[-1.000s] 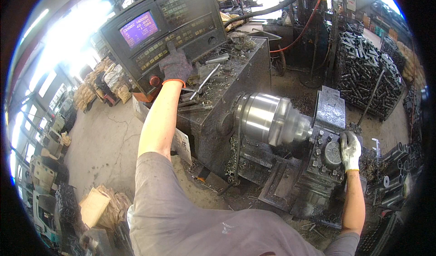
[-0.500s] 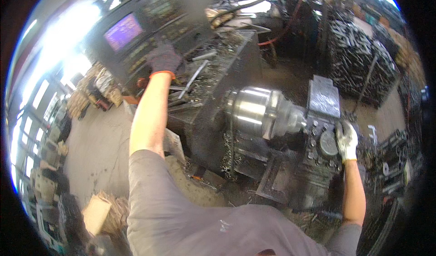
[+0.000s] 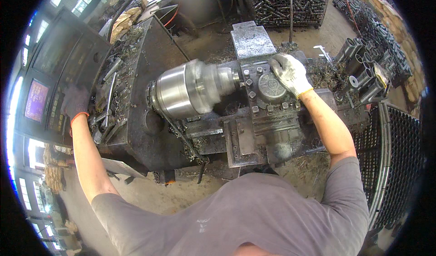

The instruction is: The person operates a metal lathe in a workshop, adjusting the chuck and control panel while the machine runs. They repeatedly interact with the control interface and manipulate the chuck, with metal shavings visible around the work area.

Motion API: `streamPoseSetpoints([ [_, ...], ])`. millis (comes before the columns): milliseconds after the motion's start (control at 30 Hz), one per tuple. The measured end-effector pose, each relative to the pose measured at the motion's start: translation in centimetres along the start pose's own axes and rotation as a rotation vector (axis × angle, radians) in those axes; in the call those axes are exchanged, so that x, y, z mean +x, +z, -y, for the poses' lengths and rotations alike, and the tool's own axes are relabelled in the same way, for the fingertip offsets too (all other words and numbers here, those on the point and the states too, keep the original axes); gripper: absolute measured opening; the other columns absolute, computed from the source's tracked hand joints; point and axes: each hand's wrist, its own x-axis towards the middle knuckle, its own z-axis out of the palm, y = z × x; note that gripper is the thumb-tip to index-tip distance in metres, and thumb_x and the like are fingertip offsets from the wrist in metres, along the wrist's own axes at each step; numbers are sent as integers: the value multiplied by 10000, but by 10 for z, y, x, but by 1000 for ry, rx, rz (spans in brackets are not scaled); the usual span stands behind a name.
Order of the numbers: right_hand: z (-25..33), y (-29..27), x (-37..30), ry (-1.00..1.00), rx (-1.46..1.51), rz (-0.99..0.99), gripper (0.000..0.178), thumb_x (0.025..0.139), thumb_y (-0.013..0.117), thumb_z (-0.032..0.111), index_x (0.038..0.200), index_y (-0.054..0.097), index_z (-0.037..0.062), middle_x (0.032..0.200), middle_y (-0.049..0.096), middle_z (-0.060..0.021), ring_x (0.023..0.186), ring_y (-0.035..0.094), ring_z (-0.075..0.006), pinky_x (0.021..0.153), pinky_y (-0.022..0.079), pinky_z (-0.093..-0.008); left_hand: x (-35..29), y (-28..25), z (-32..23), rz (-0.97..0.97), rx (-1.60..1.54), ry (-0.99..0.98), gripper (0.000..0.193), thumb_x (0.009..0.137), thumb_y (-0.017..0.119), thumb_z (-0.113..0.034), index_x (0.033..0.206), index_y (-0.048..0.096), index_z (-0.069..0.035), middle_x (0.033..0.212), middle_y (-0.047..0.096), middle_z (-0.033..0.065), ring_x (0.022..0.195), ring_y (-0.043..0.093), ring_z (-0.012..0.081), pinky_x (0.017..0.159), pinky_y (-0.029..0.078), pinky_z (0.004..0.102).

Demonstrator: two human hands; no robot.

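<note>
My left hand [image 3: 75, 101], in a dark glove with an orange cuff, is at the buttons of the machine's control panel [image 3: 54, 99]; its fingers are smeared and hard to make out. In a white glove, my right hand [image 3: 289, 74] rests on the lathe's square tool post [image 3: 272, 113], its fingers laid along the edge beside the round cap [image 3: 271, 87]. Between the hands is the shiny lathe chuck [image 3: 175, 91]. The chuck's jaw end is blurred, as if spinning, and a stepped metal part [image 3: 227, 78] juts from it toward the tool post.
Metal chips and a T-handled wrench [image 3: 110, 99] lie on the headstock's top. Several metal tubes [image 3: 359, 58] stand at the right, near a caliper [image 3: 323, 53]. Behind is a crate of metal parts [image 3: 286, 4]. A black mesh crate [image 3: 404, 151] sits at the right.
The view has swung to the right, so the panel and lathe appear farther left. My left hand remains by the panel's buttons, and my right hand remains on the tool post.
</note>
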Motion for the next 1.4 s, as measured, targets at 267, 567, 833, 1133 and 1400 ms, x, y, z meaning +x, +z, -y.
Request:
streamPoseSetpoints([
  [267, -4, 4, -2, -21, -5, -37, 292, 1003, 643, 366, 1002, 754, 97, 980, 741, -151, 965, 708, -380, 840, 562, -489, -7, -5, -4, -20, 32, -30, 696, 975, 629, -465, 1566, 476, -132, 1624, 418, 242, 1252, 641, 496, 974, 537, 628],
  [567, -5, 5, -1, -26, 1, -29, 300, 1009, 623, 372, 961, 746, 102, 962, 737, -166, 958, 708, -389, 832, 563, -497, 3, 16, 7, -135, 14, 13, 623, 976, 605, -496, 1477, 553, -129, 1569, 491, 187, 1255, 653, 482, 930, 505, 731],
  [833, -3, 3, -2, -30, 34, -38, 307, 1008, 618, 371, 949, 742, 97, 962, 735, -171, 963, 703, -398, 846, 561, -500, -2, 12, 3, -134, 74, 13, 607, 991, 590, -499, 1485, 549, -150, 1604, 459, 204, 1210, 676, 488, 923, 538, 675],
  [1133, 44, -31, 18, -93, -49, -18, 201, 940, 679, 278, 977, 751, 94, 985, 742, -157, 941, 705, -377, 819, 567, -484, -141, -31, -25, -103, -508, 177, 637, 908, 729, -517, 1367, 619, -89, 1313, 683, 221, 1145, 684, 426, 936, 553, 523],
  [1400, 259, -10, 107, -832, 229, -38, 375, 883, 728, 182, 1247, 692, 100, 1403, 666, -176, 1091, 733, -363, 927, 607, -425, -187, -25, -28, -153, -647, 430, 505, 882, 776, -424, 1244, 655, -93, 1403, 604, 257, 1220, 623, 456, 1041, 500, 535],
])
